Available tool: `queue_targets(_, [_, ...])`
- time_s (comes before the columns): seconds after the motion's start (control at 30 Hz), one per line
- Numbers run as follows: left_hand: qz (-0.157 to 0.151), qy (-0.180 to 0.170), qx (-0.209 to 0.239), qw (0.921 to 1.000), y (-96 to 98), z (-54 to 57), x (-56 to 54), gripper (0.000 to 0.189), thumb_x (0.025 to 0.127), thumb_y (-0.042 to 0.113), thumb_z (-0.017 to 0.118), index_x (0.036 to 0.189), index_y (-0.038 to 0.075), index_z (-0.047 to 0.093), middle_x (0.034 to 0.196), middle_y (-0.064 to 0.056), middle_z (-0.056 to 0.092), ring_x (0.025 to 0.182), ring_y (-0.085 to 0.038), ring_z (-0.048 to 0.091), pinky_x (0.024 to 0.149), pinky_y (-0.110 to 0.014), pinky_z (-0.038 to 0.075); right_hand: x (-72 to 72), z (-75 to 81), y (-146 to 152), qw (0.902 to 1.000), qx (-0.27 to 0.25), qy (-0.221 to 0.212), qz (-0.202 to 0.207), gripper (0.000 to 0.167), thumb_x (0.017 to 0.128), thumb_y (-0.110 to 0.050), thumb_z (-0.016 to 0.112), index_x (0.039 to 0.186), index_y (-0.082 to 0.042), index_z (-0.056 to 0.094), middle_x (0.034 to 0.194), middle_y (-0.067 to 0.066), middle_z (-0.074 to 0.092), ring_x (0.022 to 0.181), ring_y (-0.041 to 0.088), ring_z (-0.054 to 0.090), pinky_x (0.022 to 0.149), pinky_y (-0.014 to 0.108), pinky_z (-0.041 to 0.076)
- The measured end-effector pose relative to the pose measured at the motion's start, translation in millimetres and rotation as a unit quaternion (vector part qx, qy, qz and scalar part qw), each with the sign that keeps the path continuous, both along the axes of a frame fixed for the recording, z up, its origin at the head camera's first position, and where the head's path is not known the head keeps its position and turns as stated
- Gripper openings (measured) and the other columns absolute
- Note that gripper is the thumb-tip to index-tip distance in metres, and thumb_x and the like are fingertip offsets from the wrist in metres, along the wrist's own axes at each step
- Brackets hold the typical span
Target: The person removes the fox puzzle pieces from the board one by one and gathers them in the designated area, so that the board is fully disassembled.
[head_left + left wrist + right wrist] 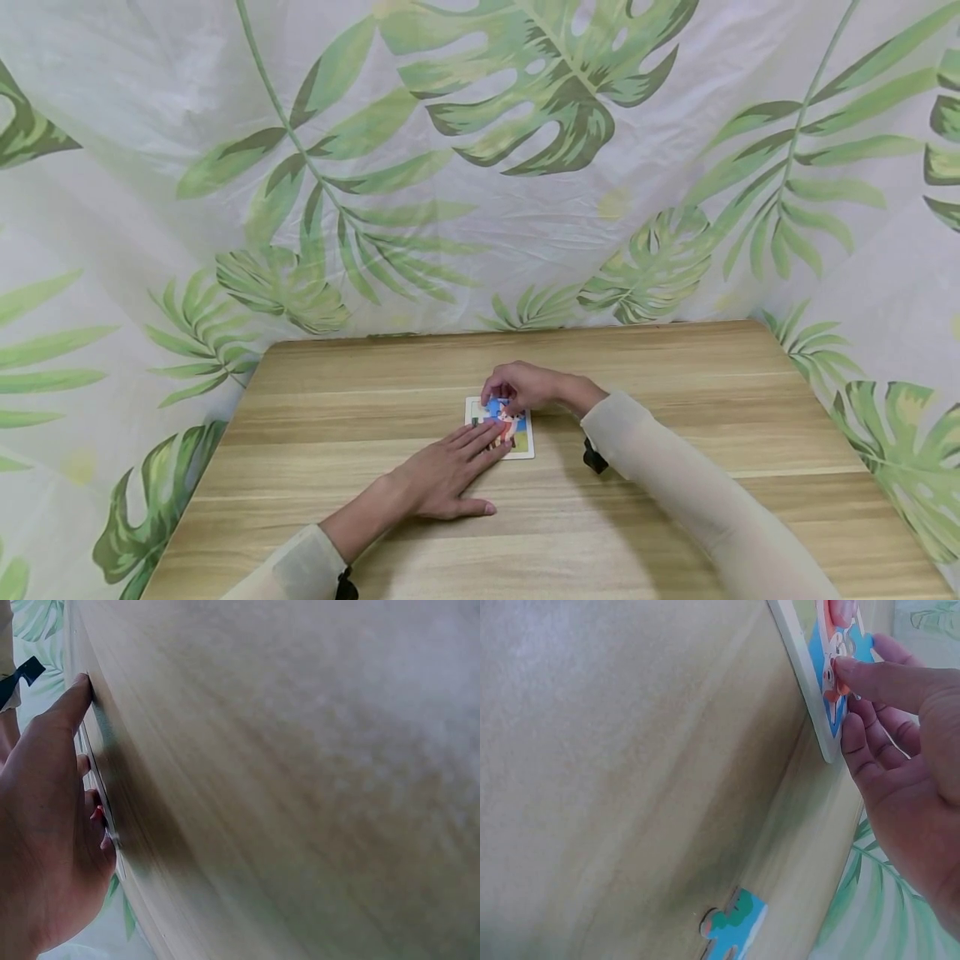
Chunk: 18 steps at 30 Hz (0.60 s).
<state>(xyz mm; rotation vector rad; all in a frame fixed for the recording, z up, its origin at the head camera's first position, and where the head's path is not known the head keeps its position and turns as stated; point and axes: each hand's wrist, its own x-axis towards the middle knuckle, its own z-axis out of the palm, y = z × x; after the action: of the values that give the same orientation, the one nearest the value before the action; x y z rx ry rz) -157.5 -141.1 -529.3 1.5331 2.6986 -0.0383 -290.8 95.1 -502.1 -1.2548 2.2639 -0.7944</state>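
A small jigsaw puzzle in a white-edged tray [527, 455] lies on the wooden table, with a cartoon figure in red, white and blue. My left hand [453, 468] lies flat with fingers extended over the puzzle's lower left part, thumb out on the table. At the top of the puzzle, my right hand [528, 385] has its thumb and index finger on a blue puzzle piece [863, 648], pinching it close over the tray. In the right wrist view, the right thumb [889, 681] overlaps the cartoon's face. The left hand [52, 817] hides part of the picture.
A loose blue and green puzzle piece [739, 922] lies on the table in the right wrist view, apart from the tray. The wooden table [337, 417] reaches back to a leaf-patterned cloth [525, 233]. A dark wrist strap [595, 457] hangs below the right sleeve.
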Motion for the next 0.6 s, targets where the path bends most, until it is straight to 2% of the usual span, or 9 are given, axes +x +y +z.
queue_targets(0.3, [0.016, -0.02, -0.029, 0.9993, 0.3, -0.2, 1.5, 0.091, 0.104, 0.075, 0.035, 0.172, 0.017, 0.018, 0.178, -0.011, 0.011, 0.165, -0.026, 0.01, 0.132, -0.044, 0.019, 3.8, -4.5, 1.4, 0.9995, -0.017, -0.008, -0.027, 0.035, 0.087, 0.009, 0.08, 0.117, -0.009, 0.079, 0.106, 0.007, 0.068, 0.097, 0.017, 0.061, 0.085, 0.028, 0.052])
queue_targets(0.6, [0.01, -0.008, -0.023, 0.9997, -0.5, -0.3, 0.5, 0.091, 0.104, 0.075, 0.036, 0.171, 0.016, 0.019, 0.178, -0.012, 0.012, 0.164, -0.028, 0.013, 0.132, -0.044, 0.02, 3.3, -6.6, 3.9, 0.9985, -0.024, -0.031, -0.039, 0.034, 0.089, 0.008, 0.079, 0.116, -0.012, 0.079, 0.104, -0.002, 0.075, 0.093, 0.008, 0.063, 0.084, 0.026, 0.053])
